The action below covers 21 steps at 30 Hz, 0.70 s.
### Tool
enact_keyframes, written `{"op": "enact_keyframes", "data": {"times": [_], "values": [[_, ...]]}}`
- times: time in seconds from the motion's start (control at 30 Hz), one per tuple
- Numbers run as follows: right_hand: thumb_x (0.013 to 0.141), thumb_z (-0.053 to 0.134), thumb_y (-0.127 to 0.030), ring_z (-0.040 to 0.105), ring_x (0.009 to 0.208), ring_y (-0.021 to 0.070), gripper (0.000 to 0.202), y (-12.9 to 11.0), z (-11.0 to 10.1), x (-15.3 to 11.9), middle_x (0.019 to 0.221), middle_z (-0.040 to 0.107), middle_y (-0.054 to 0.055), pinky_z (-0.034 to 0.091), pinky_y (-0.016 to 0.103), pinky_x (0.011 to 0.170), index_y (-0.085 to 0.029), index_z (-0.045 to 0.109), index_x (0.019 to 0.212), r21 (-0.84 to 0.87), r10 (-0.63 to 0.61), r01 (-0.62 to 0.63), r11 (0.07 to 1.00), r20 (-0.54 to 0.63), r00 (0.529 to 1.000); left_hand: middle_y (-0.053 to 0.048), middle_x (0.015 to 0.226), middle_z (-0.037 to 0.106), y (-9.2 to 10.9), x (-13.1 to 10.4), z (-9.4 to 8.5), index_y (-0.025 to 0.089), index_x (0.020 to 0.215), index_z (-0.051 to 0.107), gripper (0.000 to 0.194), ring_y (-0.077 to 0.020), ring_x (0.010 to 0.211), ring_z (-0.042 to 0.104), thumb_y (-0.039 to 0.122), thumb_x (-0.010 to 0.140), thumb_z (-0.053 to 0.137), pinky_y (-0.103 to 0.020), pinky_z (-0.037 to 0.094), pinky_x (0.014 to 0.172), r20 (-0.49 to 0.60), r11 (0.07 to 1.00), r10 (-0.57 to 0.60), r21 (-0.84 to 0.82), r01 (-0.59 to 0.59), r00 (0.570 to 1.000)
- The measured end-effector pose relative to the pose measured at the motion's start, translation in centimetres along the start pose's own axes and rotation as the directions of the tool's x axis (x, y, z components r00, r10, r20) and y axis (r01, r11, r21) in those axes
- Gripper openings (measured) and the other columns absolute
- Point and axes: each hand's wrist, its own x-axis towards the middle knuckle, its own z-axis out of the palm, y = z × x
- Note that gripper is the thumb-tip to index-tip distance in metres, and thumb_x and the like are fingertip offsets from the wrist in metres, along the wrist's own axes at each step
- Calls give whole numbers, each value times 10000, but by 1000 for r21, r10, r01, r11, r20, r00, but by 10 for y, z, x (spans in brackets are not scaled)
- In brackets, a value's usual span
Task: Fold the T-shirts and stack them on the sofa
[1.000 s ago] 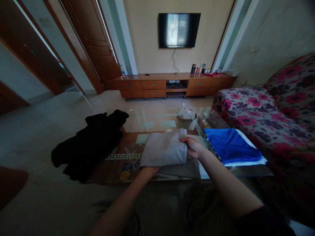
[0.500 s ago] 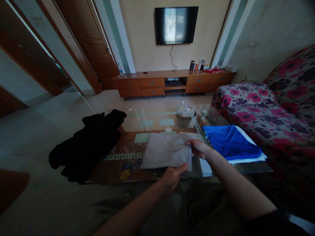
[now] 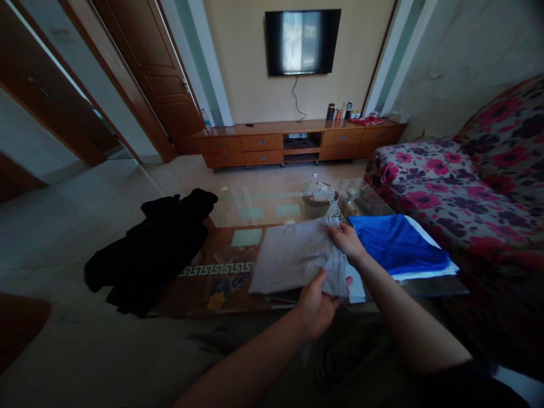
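A folded light grey garment (image 3: 295, 255) lies at the front middle of a glass-topped coffee table (image 3: 263, 195), its right side slightly raised. My left hand (image 3: 317, 306) grips its near right edge, thumb on top and fingers underneath. At the far right corner, my right hand (image 3: 347, 242) pinches the cloth with the thumb on top; its other fingers are partly hidden. To the right lies a folded blue garment (image 3: 391, 243), with white cloth (image 3: 429, 241) under it. A heap of black clothing (image 3: 157, 249) covers the table's left end.
A basket (image 3: 318, 207) and a small glass jar (image 3: 351, 195) stand toward the table's far side. Beyond are a wooden TV cabinet (image 3: 263, 144) and a wall-mounted television (image 3: 302, 42). A flowered sofa (image 3: 488, 198) borders the right side.
The grey garment has shifted right and its right side has risen. My left hand has moved right and slid its fingers under the edge; my right hand has moved slightly up and right.
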Motion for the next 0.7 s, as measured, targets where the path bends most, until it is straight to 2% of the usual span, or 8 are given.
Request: {"op": "enact_keyframes", "data": {"times": [0.1, 0.17, 0.23, 0.33, 0.5, 0.6, 0.67, 0.7], "values": [[813, 649, -313, 693, 809, 207, 248, 16, -12, 2, 903, 762, 96, 472, 235, 641, -137, 738, 962, -278, 29, -26, 960, 5, 1000, -153, 1210, 700, -16, 8, -11, 136, 1245, 604, 335, -234, 1027, 720, 335, 1008, 475, -345, 551, 902, -122, 988, -126, 70, 135, 985], [758, 706, -288, 693, 811, 219, 201, 26, -15, 2, 857, 759, 94, 474, 246, 658, -142, 746, 890, -334, 61, -52, 941, 18, 998, -157, 1135, 704, -26, 14, -24, 125, 1220, 575, 307, -220, 937, 728, 311, 994, 483, -339, 562, 860, -253, 979, -130, 122, 166, 959], [729, 731, -287, 692, 811, 223, 190, 33, -15, 4, 827, 754, 81, 479, 254, 668, -151, 747, 860, -350, 75, -64, 935, 17, 997, -162, 1099, 695, -34, 16, -34, 128, 1207, 538, 285, -220, 882, 733, 295, 978, 504, -342, 573, 822, -326, 974, -104, 157, 163, 940], [732, 733, -304, 695, 822, 217, 208, 36, -16, 9, 818, 753, 64, 486, 250, 686, -153, 752, 873, -361, 76, -63, 930, 23, 997, -173, 1050, 693, -36, 13, -39, 135, 1205, 479, 284, -236, 846, 745, 274, 962, 526, -356, 584, 788, -349, 975, -55, 183, 125, 935], [753, 738, -302, 708, 847, 211, 263, 37, -17, 13, 855, 763, 72, 504, 253, 728, -144, 756, 961, -357, 86, -74, 931, 20, 996, -158, 965, 722, -27, 6, -37, 149, 1243, 418, 333, -239, 769, 755, 285, 951, 505, -358, 587, 745, -372, 972, 53, 231, 37, 927], [748, 754, -322, 713, 886, 242, 257, 36, -18, 10, 870, 761, 87, 515, 289, 771, -150, 750, 938, -377, 94, -84, 923, 9, 996, -209, 1022, 735, -24, 3, -39, 117, 1239, 473, 350, -264, 822, 764, 333, 967, 432, -351, 573, 711, -317, 955, -70, 251, 155, 946], [742, 765, -344, 710, 945, 278, 281, 34, -18, 7, 904, 758, 120, 517, 324, 815, -139, 743, 935, -398, 96, -97, 912, -23, 995, -247, 1065, 732, -22, 0, -39, 76, 1159, 572, 399, -270, 841, 763, 364, 979, 361, -349, 563, 703, -241, 893, -250, 316, 319, 938], [736, 773, -355, 704, 984, 298, 310, 32, -18, 5, 922, 755, 138, 518, 340, 836, -132, 738, 947, -400, 93, -101, 911, -39, 995, -255, 1071, 733, -20, -3, -37, 68, 1093, 623, 432, -271, 836, 761, 374, 979, 340, -353, 560, 705, -191, 839, -346, 376, 394, 919]]}}
